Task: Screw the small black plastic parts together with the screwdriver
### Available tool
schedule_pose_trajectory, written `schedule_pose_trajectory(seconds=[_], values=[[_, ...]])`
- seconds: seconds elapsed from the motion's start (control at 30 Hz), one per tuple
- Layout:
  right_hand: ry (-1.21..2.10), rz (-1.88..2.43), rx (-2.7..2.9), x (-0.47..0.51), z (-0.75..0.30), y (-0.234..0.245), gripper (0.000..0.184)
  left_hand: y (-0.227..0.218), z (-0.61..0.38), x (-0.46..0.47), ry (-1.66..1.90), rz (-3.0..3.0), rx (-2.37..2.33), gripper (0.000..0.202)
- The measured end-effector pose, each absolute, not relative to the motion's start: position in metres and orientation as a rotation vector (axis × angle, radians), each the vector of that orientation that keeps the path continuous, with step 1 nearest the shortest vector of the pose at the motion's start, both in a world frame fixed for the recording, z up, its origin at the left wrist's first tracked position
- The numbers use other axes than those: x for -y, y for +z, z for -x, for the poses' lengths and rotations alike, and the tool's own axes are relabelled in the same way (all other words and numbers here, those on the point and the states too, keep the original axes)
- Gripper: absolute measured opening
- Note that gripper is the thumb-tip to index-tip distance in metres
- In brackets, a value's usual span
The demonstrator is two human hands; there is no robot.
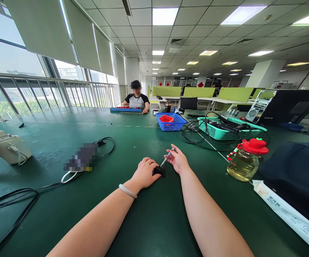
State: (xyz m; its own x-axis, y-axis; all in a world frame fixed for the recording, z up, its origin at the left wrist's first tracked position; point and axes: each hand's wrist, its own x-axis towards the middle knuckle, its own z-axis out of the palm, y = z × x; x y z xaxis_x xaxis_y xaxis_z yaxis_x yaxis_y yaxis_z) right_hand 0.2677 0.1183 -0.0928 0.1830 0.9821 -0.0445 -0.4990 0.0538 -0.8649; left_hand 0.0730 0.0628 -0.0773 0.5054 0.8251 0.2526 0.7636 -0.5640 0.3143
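My left hand (pixel 145 172) rests on the green table (pixel 149 217), fingers curled over a small black object (pixel 159 171) and pinning it down. My right hand (pixel 178 159) pinches a thin silver screwdriver (pixel 167 157), held tilted, its tip down on the black object. A pale bangle circles my left wrist. What the black object is cannot be made out.
A glass jug with a red lid (pixel 244 159) stands to the right, beside a dark bag (pixel 295 178) and a white packet (pixel 290 216). Behind are a blue basket (pixel 170 123), a teal basket of cables (pixel 223 130) and a laptop (pixel 285 106). Cables (pixel 7 200) lie left. Another person (pixel 136 98) sits at the far end.
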Motion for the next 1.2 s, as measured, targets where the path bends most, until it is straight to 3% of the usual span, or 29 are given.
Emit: schedule_pose_trajectory(seconds=[0.2, 0.5, 1.2], values=[[1.266, 0.921, 0.718, -0.1183, -0.2650, -0.0920, 0.038, -0.0784, -0.0724, -0.0624, 0.584, -2.584, -1.362, 0.038], [1.325, 0.886, 0.669, -0.1187, -0.2649, -0.0911, 0.020, -0.0796, -0.0719, -0.0638, 0.592, -2.569, -1.364, 0.039], [1.369, 0.875, 0.725, -0.1178, -0.2653, -0.0922, 0.030, -0.0804, -0.0737, -0.0608, 0.589, -2.600, -1.099, 0.038]])
